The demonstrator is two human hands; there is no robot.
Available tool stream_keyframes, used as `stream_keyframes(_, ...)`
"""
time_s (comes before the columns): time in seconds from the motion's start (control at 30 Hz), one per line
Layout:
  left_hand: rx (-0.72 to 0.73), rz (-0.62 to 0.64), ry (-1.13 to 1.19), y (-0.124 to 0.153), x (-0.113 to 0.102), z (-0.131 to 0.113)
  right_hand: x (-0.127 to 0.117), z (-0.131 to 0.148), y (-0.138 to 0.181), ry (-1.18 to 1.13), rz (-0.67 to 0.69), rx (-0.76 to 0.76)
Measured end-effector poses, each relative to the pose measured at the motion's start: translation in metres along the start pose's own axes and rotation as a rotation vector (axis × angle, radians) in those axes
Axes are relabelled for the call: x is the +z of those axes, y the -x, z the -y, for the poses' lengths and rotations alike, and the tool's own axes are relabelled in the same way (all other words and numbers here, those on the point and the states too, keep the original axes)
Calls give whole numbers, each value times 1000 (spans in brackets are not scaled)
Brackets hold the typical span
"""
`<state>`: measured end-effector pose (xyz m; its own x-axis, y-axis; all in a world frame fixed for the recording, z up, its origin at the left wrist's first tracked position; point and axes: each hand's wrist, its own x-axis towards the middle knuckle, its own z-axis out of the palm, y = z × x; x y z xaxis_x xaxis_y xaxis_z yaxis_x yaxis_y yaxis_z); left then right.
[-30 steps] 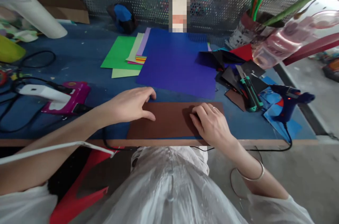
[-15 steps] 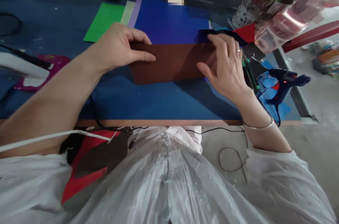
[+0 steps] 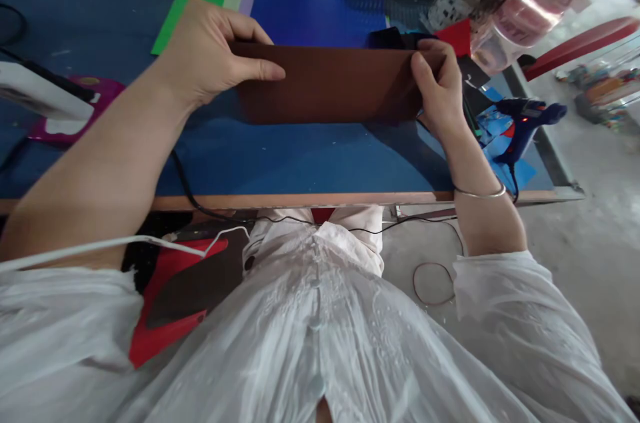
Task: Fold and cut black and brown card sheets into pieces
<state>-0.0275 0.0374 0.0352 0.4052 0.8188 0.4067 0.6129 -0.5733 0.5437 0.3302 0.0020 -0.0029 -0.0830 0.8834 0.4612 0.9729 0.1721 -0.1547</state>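
A brown rectangular sheet point(image 3: 330, 84), like card or foam, is held up between my two hands over the blue tabletop point(image 3: 295, 160). My left hand point(image 3: 220, 53) pinches its left end, thumb on the near face and fingers behind. At the upper right corner my right hand point(image 3: 440, 83) grips it the same way, with the fingertips partly hidden behind. Beyond the sheet lie a dark blue sheet point(image 3: 310, 13) and a green sheet point(image 3: 175, 16).
A blue glue gun point(image 3: 525, 123) with a small red light rests at the right edge, among blue scraps. A pink clear bottle point(image 3: 520, 26) stands behind it. To the left is a magenta-based device point(image 3: 107, 93). A black cable point(image 3: 183, 186) crosses the table's front edge.
My right hand has gone from loosely spread fingers to a pinch on the sheet's right end. The sheet now stands more upright, its right part more exposed. The view has tilted slightly.
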Motion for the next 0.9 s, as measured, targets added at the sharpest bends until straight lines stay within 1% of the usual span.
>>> stream_keyframes(0.07,-3,11,0,-1,-1,3,2,-2,-2,-152,-24,115)
stream_keyframes(0.13,8,25,-15,-2,-2,6,3,-3,-3,-250,-46,154)
stream_keyframes(0.2,37,25,-20,-3,-3,8,5,-6,-1,-338,-102,122)
stream_keyframes(0.3,56,-10,32,-6,-1,11,11,-11,1,-541,-215,38)
stream_keyframes(0.37,47,-32,81,-8,0,13,14,-13,1,-644,-245,13)
stream_keyframes(0.43,37,-27,116,-8,1,13,15,-13,1,-681,-240,19)
stream_keyframes(0.57,14,-26,130,-8,1,13,13,-12,1,-686,-210,18)
stream_keyframes(0.7,39,-47,125,-9,3,17,13,-14,2,-680,-190,17)
stream_keyframes(0.9,40,-31,118,-9,3,18,13,-14,2,-682,-165,30)
